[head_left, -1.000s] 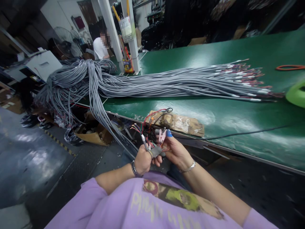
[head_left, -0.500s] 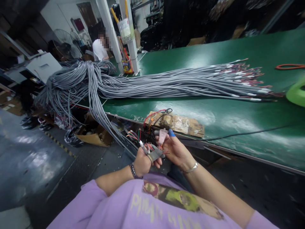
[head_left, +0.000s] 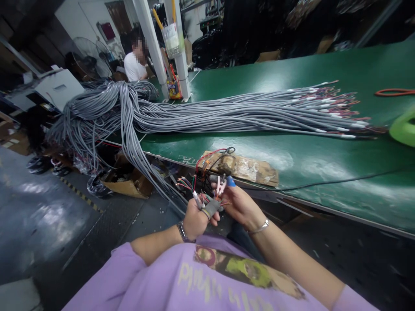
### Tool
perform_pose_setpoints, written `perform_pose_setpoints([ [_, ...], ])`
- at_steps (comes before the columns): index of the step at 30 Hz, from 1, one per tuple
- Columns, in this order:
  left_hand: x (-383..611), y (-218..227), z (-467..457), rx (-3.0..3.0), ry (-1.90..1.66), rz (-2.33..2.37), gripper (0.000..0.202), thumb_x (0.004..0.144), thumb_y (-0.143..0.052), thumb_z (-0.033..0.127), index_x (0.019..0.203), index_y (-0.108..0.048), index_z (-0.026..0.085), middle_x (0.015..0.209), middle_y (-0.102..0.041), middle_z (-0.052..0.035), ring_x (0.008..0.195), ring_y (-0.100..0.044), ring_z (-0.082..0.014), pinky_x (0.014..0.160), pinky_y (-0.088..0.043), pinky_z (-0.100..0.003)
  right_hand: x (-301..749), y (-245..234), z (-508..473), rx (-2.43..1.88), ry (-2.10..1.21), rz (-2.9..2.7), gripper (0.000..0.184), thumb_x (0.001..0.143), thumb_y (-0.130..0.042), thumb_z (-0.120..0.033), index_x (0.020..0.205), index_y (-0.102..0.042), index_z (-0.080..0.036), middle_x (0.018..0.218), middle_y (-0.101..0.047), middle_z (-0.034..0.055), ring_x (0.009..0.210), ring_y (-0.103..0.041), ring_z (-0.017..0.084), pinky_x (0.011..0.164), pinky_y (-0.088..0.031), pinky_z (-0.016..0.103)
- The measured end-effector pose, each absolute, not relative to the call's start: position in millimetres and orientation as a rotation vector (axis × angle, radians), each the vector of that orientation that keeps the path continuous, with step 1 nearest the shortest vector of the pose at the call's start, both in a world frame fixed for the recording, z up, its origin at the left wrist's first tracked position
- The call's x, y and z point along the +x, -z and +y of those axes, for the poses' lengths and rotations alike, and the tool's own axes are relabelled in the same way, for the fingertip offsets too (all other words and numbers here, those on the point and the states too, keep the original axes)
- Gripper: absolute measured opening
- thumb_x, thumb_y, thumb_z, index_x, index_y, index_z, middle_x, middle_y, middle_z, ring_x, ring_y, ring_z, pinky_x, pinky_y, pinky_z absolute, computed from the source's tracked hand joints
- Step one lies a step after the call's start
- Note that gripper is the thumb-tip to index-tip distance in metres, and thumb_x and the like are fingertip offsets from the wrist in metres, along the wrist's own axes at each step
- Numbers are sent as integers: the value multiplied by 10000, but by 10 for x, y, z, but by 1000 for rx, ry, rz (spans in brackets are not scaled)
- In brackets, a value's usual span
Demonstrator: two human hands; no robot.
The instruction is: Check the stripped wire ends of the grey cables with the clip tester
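Observation:
My left hand [head_left: 194,218] is closed around the end of a grey cable [head_left: 155,183], whose thin coloured wires [head_left: 185,183] fan out above the fist. A grey finger cot covers one left finger. My right hand [head_left: 238,203] grips a small pink-handled cutter [head_left: 221,185] with its tip right at the coloured wires; a blue finger cot sits on one fingertip. Both hands are held in front of my chest, just off the green table's near edge [head_left: 292,190]. The held cable runs down to the left toward the hanging bundle.
A thick bundle of grey cables [head_left: 227,113] lies across the green table and drapes off its left end toward cardboard boxes [head_left: 128,185]. A taped brown pad [head_left: 249,168] with loose wires sits at the near edge. A green object [head_left: 403,127] and an orange loop [head_left: 394,91] lie far right. Another person [head_left: 136,60] sits beyond the white post.
The hands stay close together at the wire ends; the left fist shifted slightly and the cutter's angle in the right hand changed a little. The bundle on the table has not moved.

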State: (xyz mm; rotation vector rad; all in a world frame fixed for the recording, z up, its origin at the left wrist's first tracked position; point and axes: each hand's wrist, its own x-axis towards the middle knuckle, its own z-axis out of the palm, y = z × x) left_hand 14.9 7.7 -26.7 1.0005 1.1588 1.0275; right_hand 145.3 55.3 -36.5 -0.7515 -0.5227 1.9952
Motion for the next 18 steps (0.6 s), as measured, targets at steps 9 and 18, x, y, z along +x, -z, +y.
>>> perform_pose_setpoints([
  [9, 180, 295, 99, 1000, -996, 1191, 518, 644, -672, 662, 596, -550, 161, 463, -575, 2, 342, -463, -75, 362, -360, -197, 1411, 438, 594, -724, -2025, -470, 327, 679, -769, -507, 729, -696, -193, 573, -636, 1, 495, -534, 138, 475, -397, 264],
  [18, 114, 255, 59, 1012, -980, 1206, 523, 641, -671, 668, 583, -547, 162, 465, -578, -5, 348, -477, -81, 365, -358, -200, 1540, 457, 502, -732, -2107, -631, 487, 576, -767, -637, 739, -686, -186, 666, -655, 2, 554, -540, 115, 548, -441, 250],
])
